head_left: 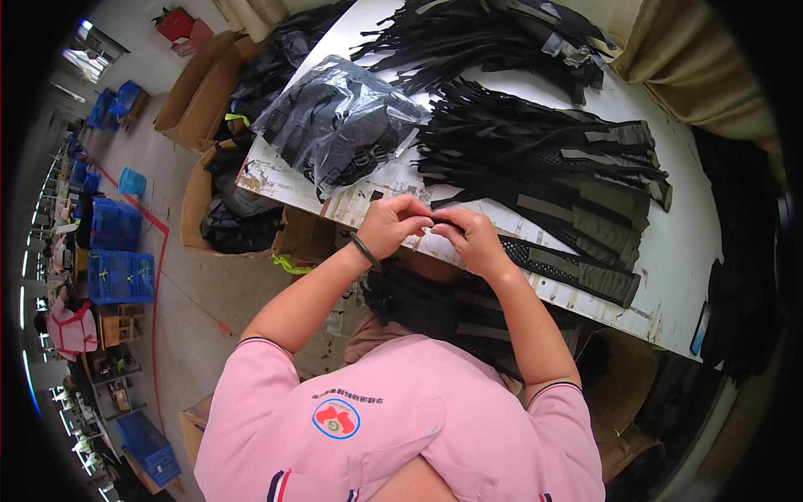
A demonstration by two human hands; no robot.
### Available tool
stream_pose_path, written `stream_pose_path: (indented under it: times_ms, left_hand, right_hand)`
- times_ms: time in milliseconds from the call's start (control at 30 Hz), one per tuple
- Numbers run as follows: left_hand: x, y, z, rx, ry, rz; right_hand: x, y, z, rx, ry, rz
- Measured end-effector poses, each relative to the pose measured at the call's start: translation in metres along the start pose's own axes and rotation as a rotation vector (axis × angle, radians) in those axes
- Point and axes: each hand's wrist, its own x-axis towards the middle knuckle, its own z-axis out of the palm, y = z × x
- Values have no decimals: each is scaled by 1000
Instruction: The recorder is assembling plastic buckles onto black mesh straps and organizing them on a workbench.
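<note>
My left hand (391, 226), with a dark green bangle (365, 251) at its wrist, and my right hand (470, 239) meet fingertip to fingertip over the table's near edge. Both are closed in a pinch around a small, narrow black strip end (437, 221), mostly covered by the fingers. A black mesh strap with a grey end panel (577, 272) lies just right of my right hand; whether it joins the pinched strip is hidden. Beyond the hands, a fanned pile of similar black straps (535, 142) covers the table.
A clear plastic bag of black items (339, 125) sits on the white table (686, 251) at left. Another strap pile (493, 38) lies at the back. Cardboard boxes (196, 92) of black goods stand left of the table. Black material (740, 251) hangs at far right, below a beige curtain (711, 67).
</note>
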Motion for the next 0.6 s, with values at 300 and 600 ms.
stream_pose_path:
  times_ms: [300, 600]
  left_hand:
    - [70, 5, -77, 553, 333, 102]
    - [104, -1, -83, 1265, 241, 219]
  right_hand:
    - [-2, 22, 14, -106, 48, 1]
    - [1, 32, 16, -5, 72, 74]
